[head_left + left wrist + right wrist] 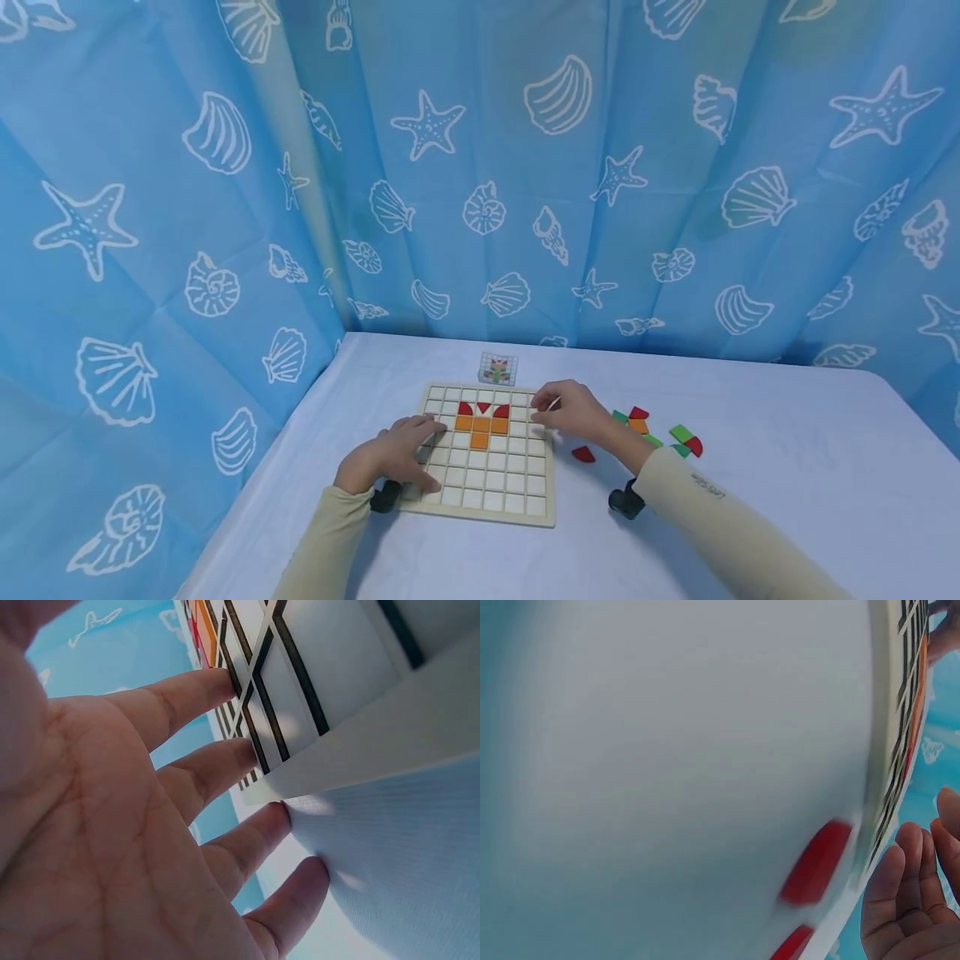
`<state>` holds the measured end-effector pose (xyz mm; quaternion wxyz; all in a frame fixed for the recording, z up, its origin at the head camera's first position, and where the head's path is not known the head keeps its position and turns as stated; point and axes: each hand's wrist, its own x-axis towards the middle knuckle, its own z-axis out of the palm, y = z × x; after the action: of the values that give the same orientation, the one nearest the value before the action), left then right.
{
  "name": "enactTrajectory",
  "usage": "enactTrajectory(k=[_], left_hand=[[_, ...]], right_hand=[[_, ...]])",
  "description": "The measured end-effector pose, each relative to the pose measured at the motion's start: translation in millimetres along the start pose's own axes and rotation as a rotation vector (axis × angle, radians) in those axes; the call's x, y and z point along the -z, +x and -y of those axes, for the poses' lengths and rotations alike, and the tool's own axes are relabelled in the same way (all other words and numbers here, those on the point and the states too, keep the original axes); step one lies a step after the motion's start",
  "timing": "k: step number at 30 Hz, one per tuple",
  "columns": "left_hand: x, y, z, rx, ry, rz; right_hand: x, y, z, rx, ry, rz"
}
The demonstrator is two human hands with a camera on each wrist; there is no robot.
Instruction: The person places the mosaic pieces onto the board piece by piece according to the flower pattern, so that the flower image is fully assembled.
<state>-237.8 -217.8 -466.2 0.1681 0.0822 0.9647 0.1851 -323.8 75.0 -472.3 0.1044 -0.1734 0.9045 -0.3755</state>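
Observation:
A wooden grid board (480,518) lies on the table, several orange squares (479,440) set in its upper middle. Above them sit a red triangle (483,408) and two rounded red pieces (501,411). My left hand (393,454) rests at the board's left edge with fingers spread; in the left wrist view two fingertips touch the board and two reach the white cloth. Over the board's right edge hovers my right hand (577,412), its fingers loosely bent. No piece shows between thumb and fingers in the right wrist view. Beside the board lies a loose red piece (582,454).
Behind the board stands a small card (498,368) with a coloured pattern on a grid. Several red, green and orange pieces (682,433) lie scattered to the right, partly behind my right forearm. A blue curtain (480,167) with shells borders the white table (787,500).

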Motion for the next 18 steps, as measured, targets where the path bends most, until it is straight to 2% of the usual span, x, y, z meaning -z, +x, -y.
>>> enactTrajectory(k=[18], left_hand=[[-0.1,0.3,0.2,-0.013,-0.011,0.004]], right_hand=[[43,-9.3,-42,-0.082,-0.076,-0.054]])
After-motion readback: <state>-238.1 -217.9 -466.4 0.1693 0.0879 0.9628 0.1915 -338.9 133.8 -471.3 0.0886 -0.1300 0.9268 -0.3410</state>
